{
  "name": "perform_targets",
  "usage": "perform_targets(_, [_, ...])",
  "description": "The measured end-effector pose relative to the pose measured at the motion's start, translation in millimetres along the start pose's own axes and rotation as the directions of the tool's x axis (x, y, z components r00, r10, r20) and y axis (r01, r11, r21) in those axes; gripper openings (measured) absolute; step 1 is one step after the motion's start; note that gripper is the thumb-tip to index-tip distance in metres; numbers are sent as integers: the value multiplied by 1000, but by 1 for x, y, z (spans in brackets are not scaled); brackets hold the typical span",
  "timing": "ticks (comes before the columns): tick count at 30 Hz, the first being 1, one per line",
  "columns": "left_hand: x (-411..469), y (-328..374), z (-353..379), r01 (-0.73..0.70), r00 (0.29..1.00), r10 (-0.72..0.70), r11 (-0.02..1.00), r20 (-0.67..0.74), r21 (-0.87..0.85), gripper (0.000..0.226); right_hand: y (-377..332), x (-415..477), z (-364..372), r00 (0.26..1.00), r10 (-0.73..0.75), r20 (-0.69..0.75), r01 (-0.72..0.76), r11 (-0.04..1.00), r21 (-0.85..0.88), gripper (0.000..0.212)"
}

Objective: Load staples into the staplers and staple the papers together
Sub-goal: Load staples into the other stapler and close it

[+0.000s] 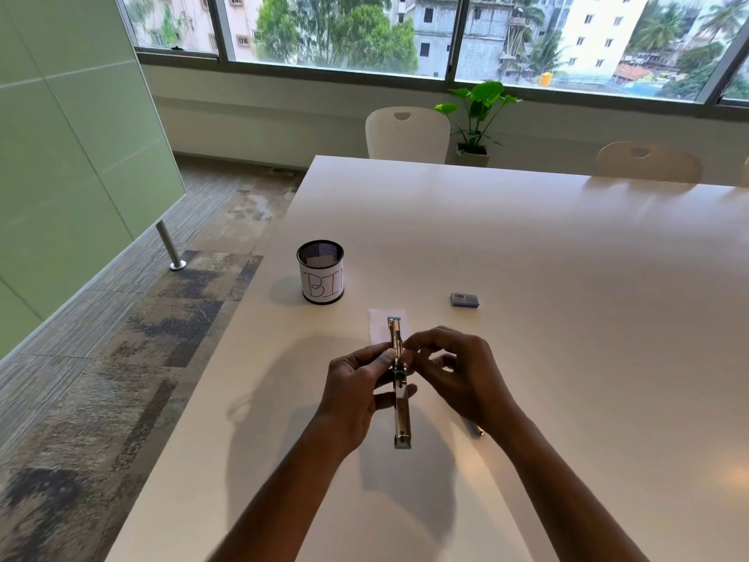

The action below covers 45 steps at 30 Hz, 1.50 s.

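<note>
Lengthwise, pointing away, the opened silver metal stapler (pixel 401 419) is clasped by the left grip (pixel 352 391), its rail pinched by the right grip (pixel 462 375).

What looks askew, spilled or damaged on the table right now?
Nothing stands out. The stapler is swung open, held by the left hand and right hand, as loading needs. The paper lies flat, the staple box sits to the right, and the BIN cup stands upright. Nothing has spilled.

White table (pixel 567 245), black mesh cup labelled BIN (pixel 320 277) near its left edge, small blue box (pixel 464 300), white paper slip (pixel 377 328)
</note>
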<state>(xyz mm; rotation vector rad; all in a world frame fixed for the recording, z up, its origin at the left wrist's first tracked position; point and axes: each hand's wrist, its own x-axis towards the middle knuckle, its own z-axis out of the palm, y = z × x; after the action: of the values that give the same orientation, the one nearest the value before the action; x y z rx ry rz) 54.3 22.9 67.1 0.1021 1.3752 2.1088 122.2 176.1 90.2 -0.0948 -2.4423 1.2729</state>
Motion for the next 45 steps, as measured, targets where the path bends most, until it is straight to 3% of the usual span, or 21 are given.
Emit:
perform_targets(9, [1,-4,7,13,1000,-13,999,1,-33,22,5,19,5,997,1,-76,-8,995,-96,14])
perform_targets(17, [1,-5,4,7,1000,-8,999,-8,-45,23,13,22,14,995,33,-98,-37,999,-33,12])
perform_targets(24, [1,-7,4,10,1000,-10,1000,1,-27,23,16,17,19,964,248,-98,-206,926,316,7])
perform_targets(27, [1,-5,4,10,1000,-9,999,8,-35,22,17,11,17,958,270,-99,-225,918,326,9])
perform_targets(33, [6,3,0,16,1000,-16,997,-4,-80,20,21,-10,16,998,59,-29,-56,994,97,24])
perform_targets(41, [9,5,-4,43,998,-51,985,-44,-170,18,23,-37,10,990,-134,53,131,990,59,53])
perform_targets(45, [8,5,-4,62,997,-72,972,-36,-228,19,20,-45,14,983,-182,19,182,983,8,48])
